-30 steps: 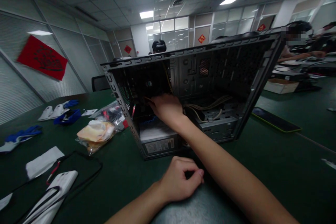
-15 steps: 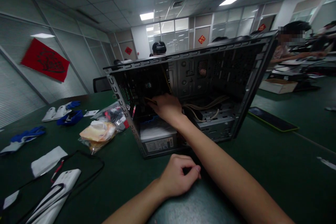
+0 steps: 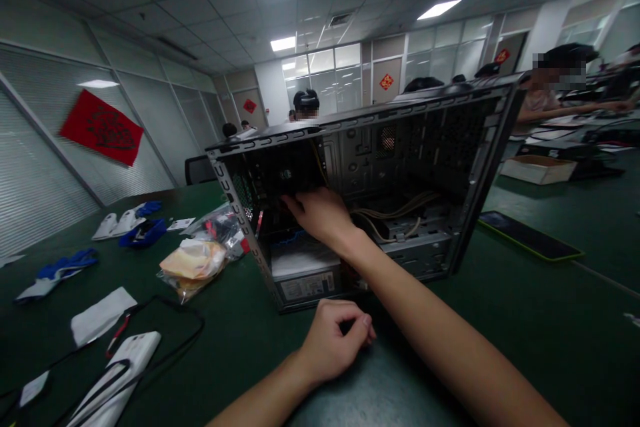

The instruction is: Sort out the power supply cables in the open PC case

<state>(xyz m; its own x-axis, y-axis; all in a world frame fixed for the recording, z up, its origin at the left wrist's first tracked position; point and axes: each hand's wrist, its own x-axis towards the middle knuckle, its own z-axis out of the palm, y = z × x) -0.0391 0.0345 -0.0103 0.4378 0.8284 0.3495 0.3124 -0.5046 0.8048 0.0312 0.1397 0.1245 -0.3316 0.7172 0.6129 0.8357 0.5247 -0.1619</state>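
Note:
An open computer case [image 3: 365, 121] stands on the green table with its open side towards me. My right hand [image 3: 323, 217] reaches inside it, below the round dark fan [image 3: 285, 174] and above the power supply [image 3: 306, 285]. Its fingers are drawn together at the dark board area; what they pinch is too dark to make out. Pale cables [image 3: 400, 210] run through the lower part of the case, right of that hand. My left hand [image 3: 337, 337] rests on the tabletop in front of the case, loosely curled with nothing visible in it.
Left of the case lie a plastic bag of parts [image 3: 195, 260], blue-and-white gloves [image 3: 60, 272], a blue holder [image 3: 143, 232] and a white power strip [image 3: 123, 373] with black cable. To the right are a dark flat panel [image 3: 530, 235], a cardboard box [image 3: 537, 169] and a co-worker [image 3: 555, 97].
My view has tilted up slightly, so the scene sits a little lower. My right hand stays inside the case, its fingertips shifted slightly. The left hand keeps its curl on the table.

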